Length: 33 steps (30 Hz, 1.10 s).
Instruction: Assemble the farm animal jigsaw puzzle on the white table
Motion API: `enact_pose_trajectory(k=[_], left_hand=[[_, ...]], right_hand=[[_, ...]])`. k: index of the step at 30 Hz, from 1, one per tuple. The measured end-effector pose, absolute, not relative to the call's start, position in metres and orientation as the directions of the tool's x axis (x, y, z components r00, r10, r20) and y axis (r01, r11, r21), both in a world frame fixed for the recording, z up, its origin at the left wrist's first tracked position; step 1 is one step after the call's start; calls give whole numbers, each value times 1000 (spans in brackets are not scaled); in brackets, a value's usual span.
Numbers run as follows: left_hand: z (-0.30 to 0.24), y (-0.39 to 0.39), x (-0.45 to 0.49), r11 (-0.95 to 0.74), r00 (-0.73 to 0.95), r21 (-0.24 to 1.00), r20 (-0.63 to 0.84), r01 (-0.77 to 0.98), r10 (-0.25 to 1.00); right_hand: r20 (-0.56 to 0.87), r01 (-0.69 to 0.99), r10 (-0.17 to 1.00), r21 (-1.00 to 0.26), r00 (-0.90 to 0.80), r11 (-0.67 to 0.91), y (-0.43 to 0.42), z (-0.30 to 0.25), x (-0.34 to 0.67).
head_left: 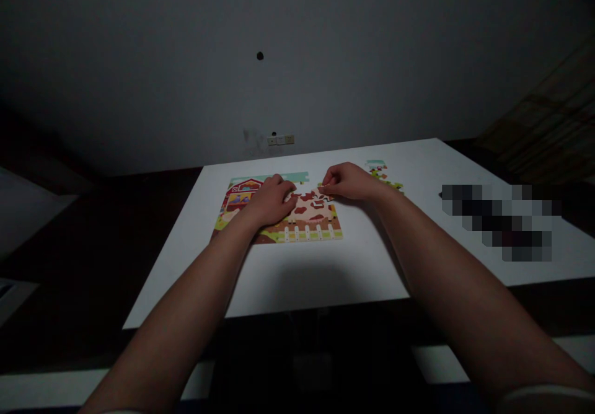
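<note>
A partly joined jigsaw puzzle (310,214) lies flat on the white table, showing a red barn, a spotted cow and a white fence. My left hand (272,202) rests on the middle of it, fingers spread, covering part of the picture between barn and cow. At the puzzle's right side, my right hand (351,181) pinches a puzzle piece (325,192) between thumb and fingers, beside the cow's upper right part. The piece is partly hidden by the fingertips, and I cannot tell whether it is fully seated.
Other puzzle pieces (377,168) lie beyond my right wrist, partly covered by it. A blurred-out dark object (504,219) is on the right of the white table (288,281). Behind stands a grey wall with sockets (281,140); a patterned curtain (548,113) hangs at right.
</note>
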<state>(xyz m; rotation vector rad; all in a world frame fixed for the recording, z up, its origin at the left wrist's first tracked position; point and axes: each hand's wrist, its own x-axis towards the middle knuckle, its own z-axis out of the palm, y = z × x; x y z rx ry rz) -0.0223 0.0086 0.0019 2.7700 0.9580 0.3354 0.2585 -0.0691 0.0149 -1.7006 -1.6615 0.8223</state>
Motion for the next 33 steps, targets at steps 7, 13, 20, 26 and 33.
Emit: enact_pose_trajectory(k=[7, 13, 20, 26, 33], left_hand=[[4, 7, -22, -765, 761, 267, 142, 586, 633], [4, 6, -21, -769, 765, 251, 137, 588, 630], [3, 7, -21, -770, 763, 263, 154, 581, 628], [2, 8, -22, -772, 766, 263, 150, 579, 626], [1, 8, -22, -773, 766, 269, 154, 575, 624]], right_hand=[[-82, 625, 996, -777, 21, -77, -69, 15, 258], [15, 693, 995, -717, -96, 77, -71, 16, 254], [33, 745, 995, -660, -97, 95, -75, 23, 254], [67, 771, 990, -622, -121, 136, -74, 23, 254], [105, 744, 969, -624, -222, 238, -70, 20, 255]])
